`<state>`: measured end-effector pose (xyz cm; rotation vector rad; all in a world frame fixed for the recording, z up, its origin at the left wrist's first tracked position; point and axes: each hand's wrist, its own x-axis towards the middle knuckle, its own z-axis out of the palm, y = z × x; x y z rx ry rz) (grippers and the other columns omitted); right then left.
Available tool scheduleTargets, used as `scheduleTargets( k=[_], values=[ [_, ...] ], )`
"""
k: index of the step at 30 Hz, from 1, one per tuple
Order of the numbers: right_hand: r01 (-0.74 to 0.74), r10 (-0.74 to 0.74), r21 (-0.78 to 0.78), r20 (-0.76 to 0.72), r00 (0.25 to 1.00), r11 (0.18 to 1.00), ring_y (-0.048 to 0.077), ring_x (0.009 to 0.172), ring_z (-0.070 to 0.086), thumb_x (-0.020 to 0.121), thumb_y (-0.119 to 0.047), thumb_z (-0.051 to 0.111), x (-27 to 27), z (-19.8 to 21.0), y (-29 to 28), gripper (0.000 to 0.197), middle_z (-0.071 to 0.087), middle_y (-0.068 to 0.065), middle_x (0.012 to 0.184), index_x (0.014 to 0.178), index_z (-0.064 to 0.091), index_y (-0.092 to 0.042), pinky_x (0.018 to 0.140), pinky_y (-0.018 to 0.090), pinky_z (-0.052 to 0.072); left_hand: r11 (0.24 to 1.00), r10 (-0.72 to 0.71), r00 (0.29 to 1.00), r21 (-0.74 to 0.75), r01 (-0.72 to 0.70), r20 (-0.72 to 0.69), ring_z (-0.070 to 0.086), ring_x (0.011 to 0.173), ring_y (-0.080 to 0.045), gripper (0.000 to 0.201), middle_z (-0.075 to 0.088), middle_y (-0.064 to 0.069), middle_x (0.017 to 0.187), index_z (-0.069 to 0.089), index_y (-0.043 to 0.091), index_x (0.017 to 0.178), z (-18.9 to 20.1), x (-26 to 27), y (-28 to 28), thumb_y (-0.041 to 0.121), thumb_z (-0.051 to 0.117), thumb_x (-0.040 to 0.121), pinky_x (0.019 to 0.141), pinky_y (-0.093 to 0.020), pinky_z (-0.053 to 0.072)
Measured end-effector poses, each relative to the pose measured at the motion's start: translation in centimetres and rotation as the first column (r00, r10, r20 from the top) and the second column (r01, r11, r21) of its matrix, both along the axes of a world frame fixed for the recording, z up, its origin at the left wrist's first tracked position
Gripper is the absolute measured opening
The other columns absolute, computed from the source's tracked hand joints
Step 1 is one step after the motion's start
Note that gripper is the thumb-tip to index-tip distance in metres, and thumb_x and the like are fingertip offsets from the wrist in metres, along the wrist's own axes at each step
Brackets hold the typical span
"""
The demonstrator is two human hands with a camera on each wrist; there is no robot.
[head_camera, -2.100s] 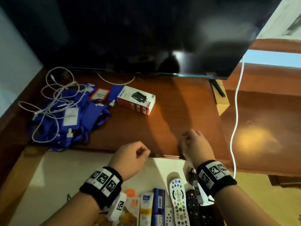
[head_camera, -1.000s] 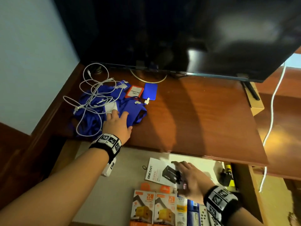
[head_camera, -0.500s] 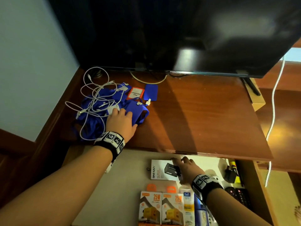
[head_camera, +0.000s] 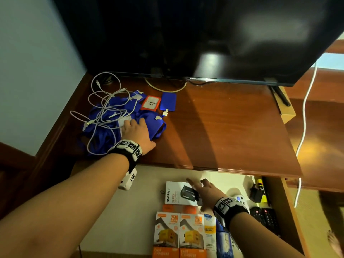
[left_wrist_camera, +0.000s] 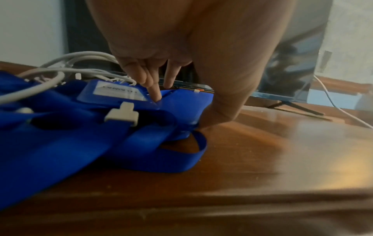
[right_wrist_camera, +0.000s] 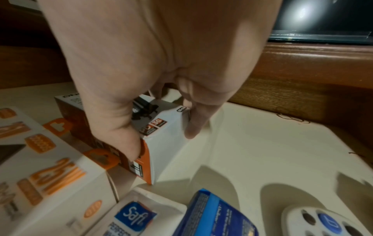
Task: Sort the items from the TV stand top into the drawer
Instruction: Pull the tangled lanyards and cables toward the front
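Observation:
A tangle of blue lanyards (head_camera: 104, 135) (left_wrist_camera: 60, 143) and white cables (head_camera: 100, 101) (left_wrist_camera: 40, 75) lies at the left of the wooden TV stand top (head_camera: 223, 127). An orange badge (head_camera: 150, 103) and a blue card holder (head_camera: 168, 101) lie beside it. My left hand (head_camera: 135, 131) (left_wrist_camera: 179, 110) sits on the pile, fingertips on a blue badge holder (left_wrist_camera: 181, 103) and thumb against its edge. Below, in the open drawer (head_camera: 130, 211), my right hand (head_camera: 197, 189) (right_wrist_camera: 161, 143) holds the white charger box (head_camera: 175, 194) (right_wrist_camera: 167, 127) between thumb and fingers, flat on the drawer floor.
The drawer also holds two orange 25W charger boxes (head_camera: 178, 233), a Safi box (head_camera: 210, 231), a white remote (head_camera: 240, 199) and black remotes (head_camera: 264, 216). The TV (head_camera: 204, 34) overhangs the stand. A white cable (head_camera: 305, 108) hangs at the right.
The charger box went from the stand top into the drawer with my right hand, which has straightened it behind the 25W boxes. My left hand reached onto the lanyard pile and stays there.

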<state>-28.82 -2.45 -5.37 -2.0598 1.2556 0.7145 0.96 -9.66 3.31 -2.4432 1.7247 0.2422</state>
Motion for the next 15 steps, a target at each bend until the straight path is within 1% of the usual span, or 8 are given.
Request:
scheduleTargets(
  k=[3, 7, 9, 10, 11, 12, 14, 15],
  values=[
    [-0.013, 0.013, 0.001, -0.011, 1.000, 1.000, 0.037, 0.145, 0.035, 0.079, -0.019, 0.087, 0.0, -0.1, 0.4, 0.129, 0.027, 0.017, 0.157, 0.160, -0.010, -0.046, 0.114, 0.046, 0.042, 0.998, 0.052, 0.998, 0.031, -0.051, -0.030, 0.042, 0.128, -0.038, 0.098, 0.049, -0.018, 0.137, 0.042, 0.010, 0.139, 0.1, -0.2, -0.3, 0.061, 0.080, 0.064, 0.106, -0.046, 0.039],
    [0.010, -0.010, 0.003, -0.006, 1.000, 1.000, 0.043, 0.150, 0.028, 0.076, -0.022, 0.090, -0.3, -0.3, 0.6, 0.134, 0.008, 0.023, 0.166, 0.159, -0.013, -0.046, 0.119, 0.049, 0.037, 0.994, 0.106, 0.992, -0.009, -0.107, -0.068, 0.042, 0.129, -0.037, 0.097, 0.048, -0.017, 0.136, 0.047, 0.008, 0.135, 0.8, -0.4, -0.3, 0.064, 0.080, 0.062, 0.106, -0.045, 0.040],
    [0.041, -0.041, -0.013, 0.014, 0.999, 0.999, 0.044, 0.150, 0.026, 0.077, -0.026, 0.089, -0.5, -0.2, 0.6, 0.132, 0.005, 0.023, 0.167, 0.160, -0.012, -0.044, 0.121, 0.049, 0.033, 0.989, 0.143, 0.982, -0.009, -0.145, -0.122, 0.044, 0.127, -0.037, 0.102, 0.051, -0.017, 0.134, 0.049, 0.010, 0.132, 1.2, -0.4, -0.3, 0.073, 0.076, 0.057, 0.107, -0.046, 0.038],
    [0.082, -0.081, -0.029, 0.040, 0.996, 0.996, 0.043, 0.150, 0.027, 0.079, -0.026, 0.088, -0.7, -0.1, 0.6, 0.128, 0.007, 0.023, 0.167, 0.161, -0.009, -0.041, 0.121, 0.047, 0.033, 0.988, 0.149, 0.979, -0.014, -0.152, -0.143, 0.046, 0.124, -0.036, 0.105, 0.055, -0.015, 0.130, 0.053, 0.012, 0.128, 1.4, -0.3, -0.3, 0.080, 0.069, 0.050, 0.106, -0.046, 0.037],
    [0.149, -0.144, -0.058, 0.090, 0.985, 0.987, 0.042, 0.148, 0.031, 0.080, -0.024, 0.086, -0.9, 0.1, 0.7, 0.122, 0.014, 0.022, 0.165, 0.163, -0.003, -0.037, 0.120, 0.045, 0.035, 0.986, 0.158, 0.974, -0.021, -0.164, -0.163, 0.049, 0.119, -0.035, 0.106, 0.058, -0.012, 0.125, 0.056, 0.014, 0.122, 1.6, -0.3, -0.1, 0.085, 0.061, 0.044, 0.104, -0.046, 0.036],
    [0.242, -0.223, -0.095, 0.171, 0.960, 0.966, 0.039, 0.144, 0.037, 0.081, -0.022, 0.085, -1.2, 0.5, 0.8, 0.115, 0.023, 0.020, 0.161, 0.164, 0.007, -0.033, 0.118, 0.042, 0.038, 0.985, 0.154, 0.966, -0.039, -0.165, -0.206, 0.051, 0.115, -0.033, 0.101, 0.060, -0.010, 0.120, 0.060, 0.016, 0.114, 2.1, -0.3, 0.1, 0.085, 0.056, 0.041, 0.102, -0.045, 0.036],
    [0.434, -0.353, -0.165, 0.370, 0.860, 0.885, 0.031, 0.131, 0.051, 0.082, -0.016, 0.081, -1.7, 1.5, 1.1, 0.088, 0.042, 0.010, 0.150, 0.157, 0.035, -0.023, 0.109, 0.038, 0.046, 0.979, 0.140, 0.920, -0.086, -0.183, -0.365, 0.052, 0.109, -0.029, 0.070, 0.061, -0.005, 0.110, 0.063, 0.022, 0.099, 3.6, -0.4, 1.3, 0.075, 0.064, 0.053, 0.098, -0.042, 0.036],
    [0.511, -0.380, -0.196, 0.464, 0.800, 0.837, 0.025, 0.121, 0.058, 0.083, -0.014, 0.077, -1.8, 2.3, 1.3, 0.072, 0.050, 0.005, 0.144, 0.148, 0.048, -0.022, 0.102, 0.037, 0.050, 0.971, 0.137, 0.863, -0.107, -0.215, -0.486, 0.053, 0.106, -0.025, 0.054, 0.062, -0.002, 0.106, 0.063, 0.026, 0.095, 4.2, -0.3, 2.0, 0.066, 0.072, 0.060, 0.095, -0.039, 0.039]
  ],
)
